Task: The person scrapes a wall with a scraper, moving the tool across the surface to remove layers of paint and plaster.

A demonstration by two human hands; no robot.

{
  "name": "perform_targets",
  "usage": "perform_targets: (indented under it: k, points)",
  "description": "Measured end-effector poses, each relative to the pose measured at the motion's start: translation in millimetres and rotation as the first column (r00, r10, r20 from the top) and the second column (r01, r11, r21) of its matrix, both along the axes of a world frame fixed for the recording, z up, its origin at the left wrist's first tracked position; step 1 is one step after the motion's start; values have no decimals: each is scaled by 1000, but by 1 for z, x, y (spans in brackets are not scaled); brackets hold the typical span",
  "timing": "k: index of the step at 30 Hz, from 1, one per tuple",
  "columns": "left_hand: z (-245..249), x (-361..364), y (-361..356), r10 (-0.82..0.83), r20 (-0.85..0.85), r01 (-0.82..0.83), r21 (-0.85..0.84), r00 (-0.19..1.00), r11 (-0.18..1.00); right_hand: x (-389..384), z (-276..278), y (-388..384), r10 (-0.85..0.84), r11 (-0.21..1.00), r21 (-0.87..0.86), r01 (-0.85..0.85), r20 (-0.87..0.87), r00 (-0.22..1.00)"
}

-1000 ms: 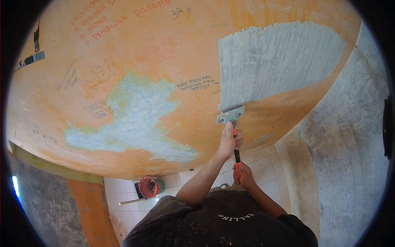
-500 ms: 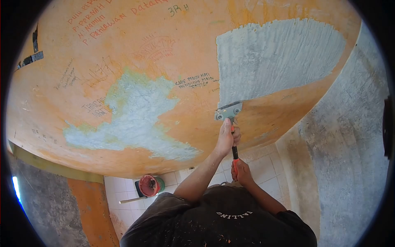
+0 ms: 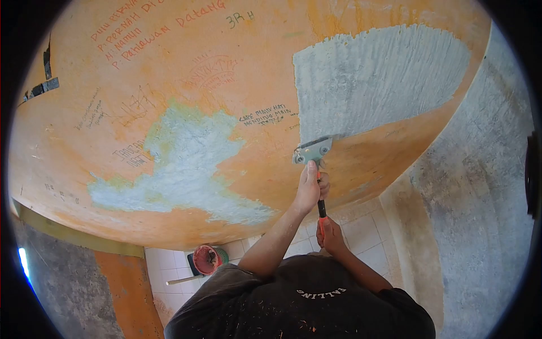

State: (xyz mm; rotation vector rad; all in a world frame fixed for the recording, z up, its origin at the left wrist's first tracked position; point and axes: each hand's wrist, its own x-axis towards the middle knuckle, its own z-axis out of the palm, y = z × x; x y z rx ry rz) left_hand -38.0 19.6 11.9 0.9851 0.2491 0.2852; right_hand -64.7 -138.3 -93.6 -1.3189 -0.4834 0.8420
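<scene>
A red-and-black-handled scraper (image 3: 322, 209) with a broad, bolted grey-green head (image 3: 314, 152) is grasped by the fingers of the left hand (image 3: 309, 189) and right hand (image 3: 332, 238); beyond them, its blade (image 3: 314, 143) is positioned by a streaked grey patch (image 3: 378, 85).

From my head, a wide camera faces forward and down, over my shirt (image 3: 265, 302), toward the orange wall (image 3: 265, 161) close ahead.
</scene>
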Motion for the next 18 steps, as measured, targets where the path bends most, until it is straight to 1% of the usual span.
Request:
perform_targets:
  k: [4, 6, 7, 9, 12, 18]
  points:
    - [5, 0, 2, 9, -6, -9, 23, 1000, 1000, 1, 5, 5, 7, 998, 60, -4, -52, 999]
    - [10, 0, 0, 19, -15, -19, 25, 1000, 1000, -1, 9, 3, 23, 1000, 5, -23, -46, 999]
    - [11, -1, -1, 27, -27, -27, 14, 999, 1000, -3, 10, 3, 24, 1000, 9, -24, -45, 999]
    - [11, -2, 0, 24, -28, -23, 12, 999, 1000, -4, 18, 3, -15, 998, -56, 15, 10, 1000]
    - [14, 0, -2, 25, -28, -26, -1, 999, 1000, -1, 14, 1, -18, 995, -96, 23, 52, 998]
    - [25, 2, -3, 27, -15, -27, 7, 1000, 1000, 2, 34, 0, -23, 996, -81, 26, 40, 999]
